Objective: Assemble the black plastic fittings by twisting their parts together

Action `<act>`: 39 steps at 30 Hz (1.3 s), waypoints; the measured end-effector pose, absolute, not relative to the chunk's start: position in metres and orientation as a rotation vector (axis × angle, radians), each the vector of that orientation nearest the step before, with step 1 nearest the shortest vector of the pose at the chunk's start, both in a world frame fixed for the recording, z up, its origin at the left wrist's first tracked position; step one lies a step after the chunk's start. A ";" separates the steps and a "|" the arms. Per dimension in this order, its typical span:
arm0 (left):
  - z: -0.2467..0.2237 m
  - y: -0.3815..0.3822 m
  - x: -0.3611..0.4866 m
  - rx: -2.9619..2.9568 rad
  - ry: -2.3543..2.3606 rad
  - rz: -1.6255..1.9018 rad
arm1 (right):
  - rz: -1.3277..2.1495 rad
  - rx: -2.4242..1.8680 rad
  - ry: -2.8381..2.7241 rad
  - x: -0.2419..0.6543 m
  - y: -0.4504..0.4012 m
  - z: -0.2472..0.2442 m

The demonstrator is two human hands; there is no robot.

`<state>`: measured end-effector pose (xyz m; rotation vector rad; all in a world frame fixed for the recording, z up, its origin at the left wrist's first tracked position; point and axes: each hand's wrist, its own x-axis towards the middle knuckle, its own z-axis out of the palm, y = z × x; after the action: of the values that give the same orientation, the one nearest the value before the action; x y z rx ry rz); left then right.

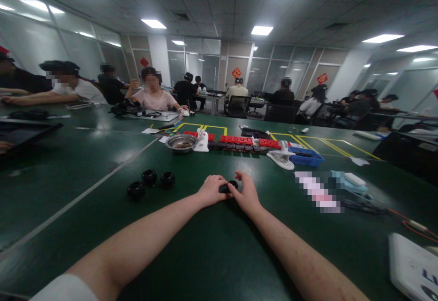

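In a wide office-like room with ceiling lights, a dark green surface (185, 255) carries the things. The left hand (211, 190) is partly closed, fingers curled over a small dark piece (224, 188). The right hand (249, 194) is partly open, its thumb against the piece and forefinger lifted; whether it grips too cannot be told.

The piece lies low between the hands, near the surface. With so much of it covered by fingers, a poor fit or a crooked angle could go unnoticed. Uneven pressure from the two hands might twist it loose, and its smooth-looking dark skin might let it slip.

Three black round parts (149, 178) sit close together by the left forearm; a sideways sweep of that arm could knock them or set one rolling. Beyond the hands, a metal bowl (171, 145) holds small bits that would scatter if it were bumped. It stands beside a white stand (202, 142) near a row of red blocks (236, 140), so a far reach could jostle them together.
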<state>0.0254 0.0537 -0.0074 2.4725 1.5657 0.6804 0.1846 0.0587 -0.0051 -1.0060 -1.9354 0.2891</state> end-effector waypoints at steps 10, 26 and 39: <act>-0.007 0.054 0.025 2.479 1.570 0.686 | 0.329 -0.959 -1.979 0.184 0.059 -0.006; -0.009 0.055 0.024 2.474 1.569 0.676 | 0.330 -0.982 -1.990 0.184 0.057 -0.004; -0.006 0.054 0.025 2.462 1.581 0.653 | 0.321 -0.967 -2.016 0.184 0.058 -0.007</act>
<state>0.0254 0.0540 -0.0060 2.4622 1.5808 0.6534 0.1838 0.0585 -0.0070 -0.9670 -2.0163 0.3209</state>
